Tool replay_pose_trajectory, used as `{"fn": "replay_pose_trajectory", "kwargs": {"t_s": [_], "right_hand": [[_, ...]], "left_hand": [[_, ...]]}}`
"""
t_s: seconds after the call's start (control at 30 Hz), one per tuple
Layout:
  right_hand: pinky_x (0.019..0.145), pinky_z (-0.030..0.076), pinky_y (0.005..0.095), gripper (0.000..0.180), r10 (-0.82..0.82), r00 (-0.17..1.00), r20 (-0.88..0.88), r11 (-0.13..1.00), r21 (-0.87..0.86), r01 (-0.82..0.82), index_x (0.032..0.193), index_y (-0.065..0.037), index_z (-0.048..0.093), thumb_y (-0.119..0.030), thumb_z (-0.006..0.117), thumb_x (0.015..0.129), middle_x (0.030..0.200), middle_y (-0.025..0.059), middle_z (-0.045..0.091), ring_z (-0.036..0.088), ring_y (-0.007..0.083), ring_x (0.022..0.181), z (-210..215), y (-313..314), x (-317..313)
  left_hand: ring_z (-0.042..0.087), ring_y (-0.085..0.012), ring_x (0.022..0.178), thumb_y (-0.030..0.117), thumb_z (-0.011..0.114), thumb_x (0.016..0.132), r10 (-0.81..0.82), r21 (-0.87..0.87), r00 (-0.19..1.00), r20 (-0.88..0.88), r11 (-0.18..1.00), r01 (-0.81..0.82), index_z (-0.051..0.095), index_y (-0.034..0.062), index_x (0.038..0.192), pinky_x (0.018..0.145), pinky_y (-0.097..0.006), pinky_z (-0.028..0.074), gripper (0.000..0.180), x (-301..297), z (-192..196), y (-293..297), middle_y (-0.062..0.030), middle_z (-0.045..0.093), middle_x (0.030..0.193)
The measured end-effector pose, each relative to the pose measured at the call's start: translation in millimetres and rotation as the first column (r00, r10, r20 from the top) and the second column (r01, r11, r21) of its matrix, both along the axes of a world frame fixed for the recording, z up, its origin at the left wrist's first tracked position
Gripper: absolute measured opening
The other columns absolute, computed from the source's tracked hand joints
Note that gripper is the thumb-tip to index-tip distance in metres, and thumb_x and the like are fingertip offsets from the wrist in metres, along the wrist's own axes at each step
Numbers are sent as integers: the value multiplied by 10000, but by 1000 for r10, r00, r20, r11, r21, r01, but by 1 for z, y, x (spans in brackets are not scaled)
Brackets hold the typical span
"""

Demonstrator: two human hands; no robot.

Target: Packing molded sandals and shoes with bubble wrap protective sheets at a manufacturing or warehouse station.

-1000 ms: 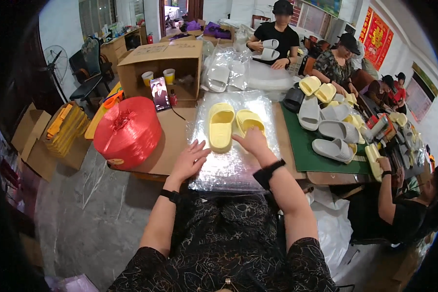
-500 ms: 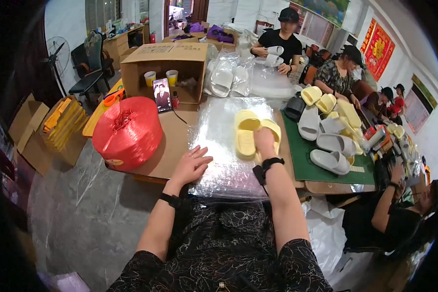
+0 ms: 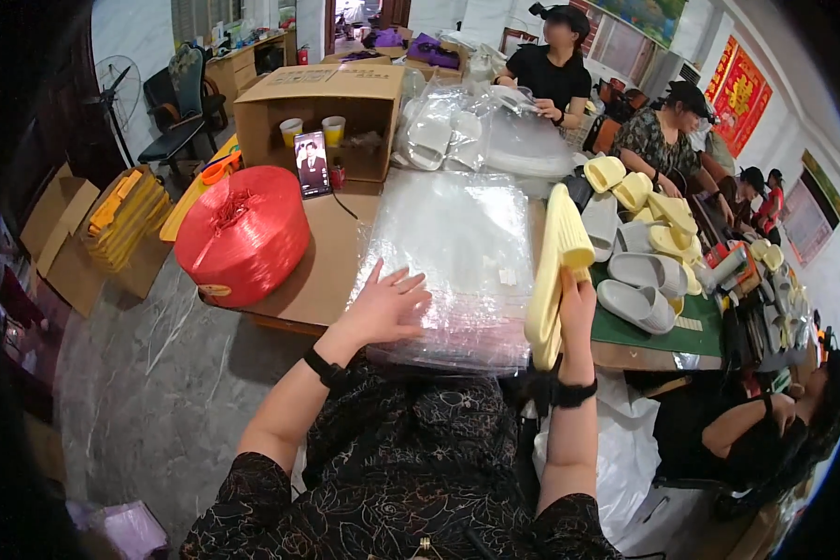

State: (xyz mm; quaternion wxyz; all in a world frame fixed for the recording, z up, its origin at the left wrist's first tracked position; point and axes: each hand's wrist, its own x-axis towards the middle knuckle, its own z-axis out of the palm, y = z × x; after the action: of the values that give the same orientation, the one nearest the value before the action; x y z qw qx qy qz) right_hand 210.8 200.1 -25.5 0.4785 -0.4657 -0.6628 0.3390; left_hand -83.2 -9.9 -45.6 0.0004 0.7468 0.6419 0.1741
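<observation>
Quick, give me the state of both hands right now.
Left hand: open and spread over the clear plastic sheets, gripping nothing visible.
Right hand: closed, holding yellow slippers on edge.

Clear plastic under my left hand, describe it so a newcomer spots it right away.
Find the big red roll at left and the green mat at right. Between them lies the clear plastic, a shiny, roughly rectangular layer. Unlike the bulging bagged slippers beyond, it lies flat, with the left hand spread over its near left part.
</observation>
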Motion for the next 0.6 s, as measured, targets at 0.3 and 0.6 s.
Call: {"fn": "replay_pose_trajectory", "kwargs": {"t_s": [0.3, 0.6], "right_hand": [[657, 467, 261, 255, 123, 913, -390, 988, -43, -151, 1044, 60, 607, -188, 622, 986, 925, 53, 660, 581, 90, 786, 3, -84, 77], [824, 501, 456, 289, 445, 767, 462, 760, 259, -597, 1063, 22, 648, -139, 690, 826, 994, 221, 654, 616, 423, 923, 34, -166, 47]], "left_hand": [[622, -336, 1090, 317, 563, 968, 119, -13, 959, 257, 993, -120, 713, 111, 1134, 928, -410, 496, 304, 22, 20, 20, -149, 689, 1153], [695, -251, 1001, 298, 635, 936, 88, -44, 770, 632, 996, -77, 717, 74, 1148, 877, -350, 534, 319, 32, 37, 35, -133, 716, 1111]]}}
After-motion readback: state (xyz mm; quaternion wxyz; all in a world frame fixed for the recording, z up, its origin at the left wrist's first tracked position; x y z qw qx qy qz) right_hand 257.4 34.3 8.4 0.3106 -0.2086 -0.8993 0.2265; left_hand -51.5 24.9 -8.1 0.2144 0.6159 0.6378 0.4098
